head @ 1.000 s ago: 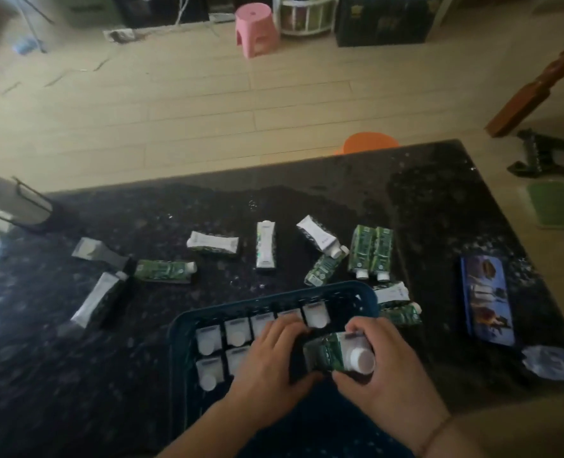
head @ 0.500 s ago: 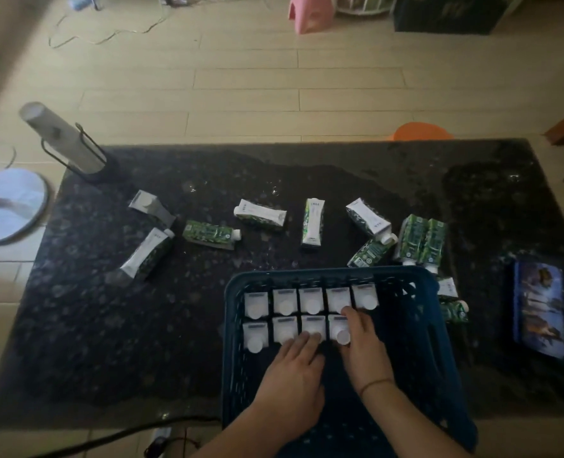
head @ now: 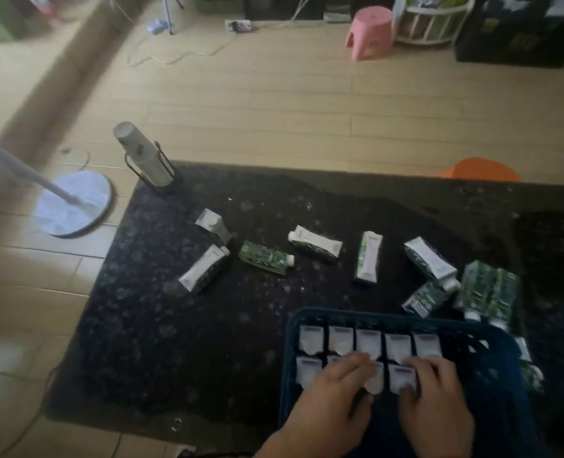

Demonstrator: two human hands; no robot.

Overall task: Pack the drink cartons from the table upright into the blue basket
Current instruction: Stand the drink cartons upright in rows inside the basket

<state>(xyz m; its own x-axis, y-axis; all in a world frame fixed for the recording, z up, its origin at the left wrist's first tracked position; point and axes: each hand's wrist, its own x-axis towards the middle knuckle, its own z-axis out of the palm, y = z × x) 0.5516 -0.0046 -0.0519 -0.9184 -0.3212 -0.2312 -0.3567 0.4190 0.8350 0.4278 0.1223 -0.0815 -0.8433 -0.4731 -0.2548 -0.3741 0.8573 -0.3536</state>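
The blue basket (head: 492,342) stands at the near right of the dark table (head: 207,342). Two rows of upright cartons (head: 369,342) with white tops fill its left part. My left hand (head: 336,401) lies flat on the near row, fingers spread on the carton tops. Beside it, my right hand (head: 436,398) rests with its fingertips on the last carton of that row (head: 401,378). Neither hand grips a carton. Several green and white cartons lie flat on the table beyond the basket: one at the left (head: 203,274), one green (head: 265,257), one mid-table (head: 368,256), a pair at the right (head: 488,292).
A grey cylinder in a black wire stand (head: 145,160) stands at the table's far left corner. A fan base (head: 75,203) sits on the floor to the left. An orange stool (head: 480,168) shows past the far edge, a pink stool (head: 369,31) farther back.
The carton held in both hands a second ago now stands in the near row. Both hands have flattened onto the carton tops. The camera view has swung left.
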